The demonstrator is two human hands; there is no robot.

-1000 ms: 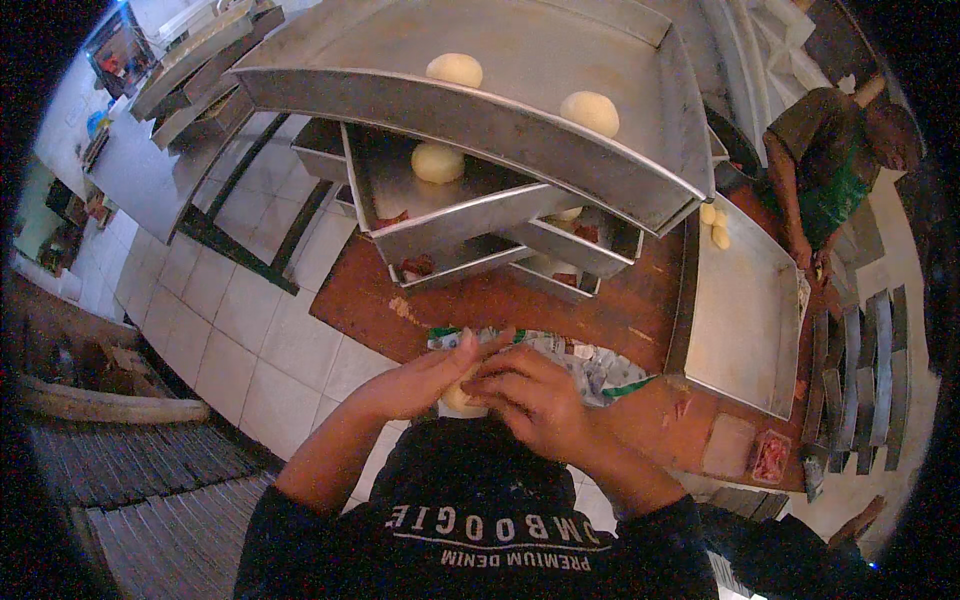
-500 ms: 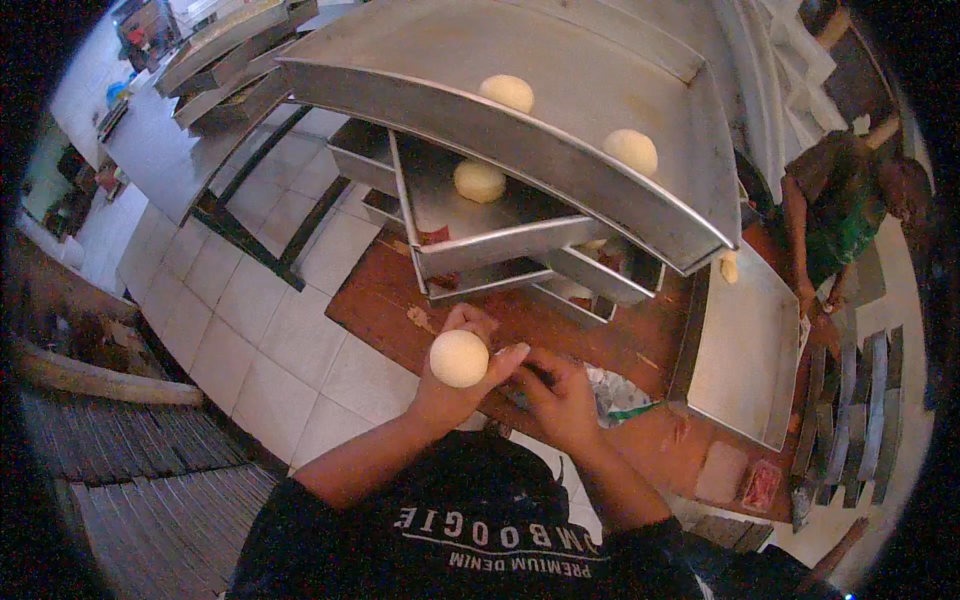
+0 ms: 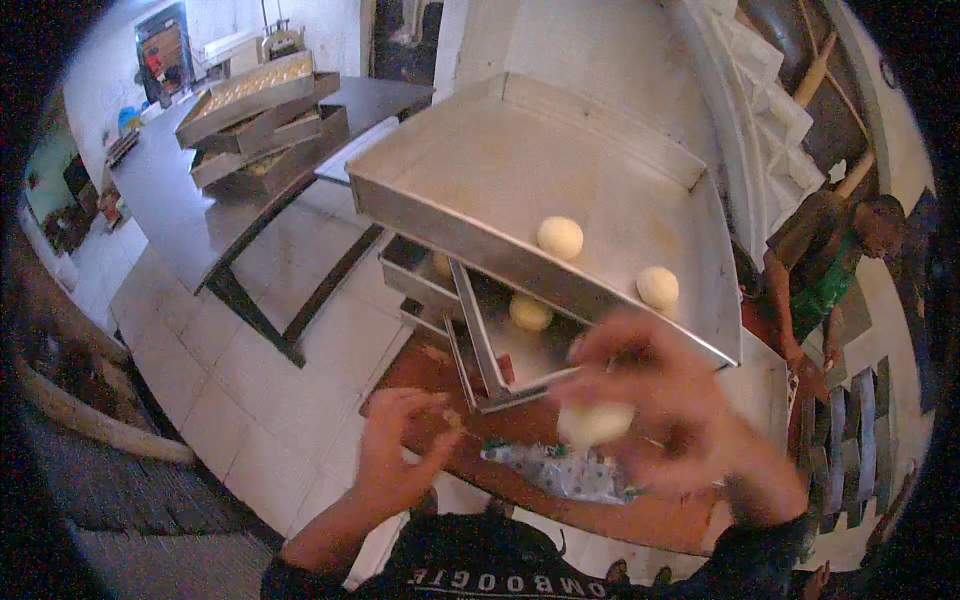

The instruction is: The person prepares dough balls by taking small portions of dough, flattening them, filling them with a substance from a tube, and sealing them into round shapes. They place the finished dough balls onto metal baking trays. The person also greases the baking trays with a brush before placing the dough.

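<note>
My right hand [image 3: 680,410], blurred by motion, is raised in front of the large metal tray [image 3: 440,215]. A pale dough ball [image 3: 595,425] sits in the grip of its curled fingers. Lower and to the left, my left hand [image 3: 395,455] has its fingers bent toward the thumb. A tiny yellowish bit shows at those fingertips, too small to name. Two smooth dough balls, one near the middle [image 3: 560,238] and one farther right [image 3: 657,287], rest inside the tray along its near wall. Another dough ball [image 3: 530,312] lies in a tray beneath.
More metal trays [image 3: 425,275] are stacked crosswise under the large one on a reddish-brown surface [image 3: 640,520]. A clear plastic bag [image 3: 570,475] lies there. Filled trays [image 3: 255,125] stand on a metal table [image 3: 385,105] at far left. Another person [image 3: 820,265] works at the right.
My hands have parted. The dough ball, earlier in my left hand, is now in my right, which has risen toward the large tray. The view has shifted, with more of the far table showing.
</note>
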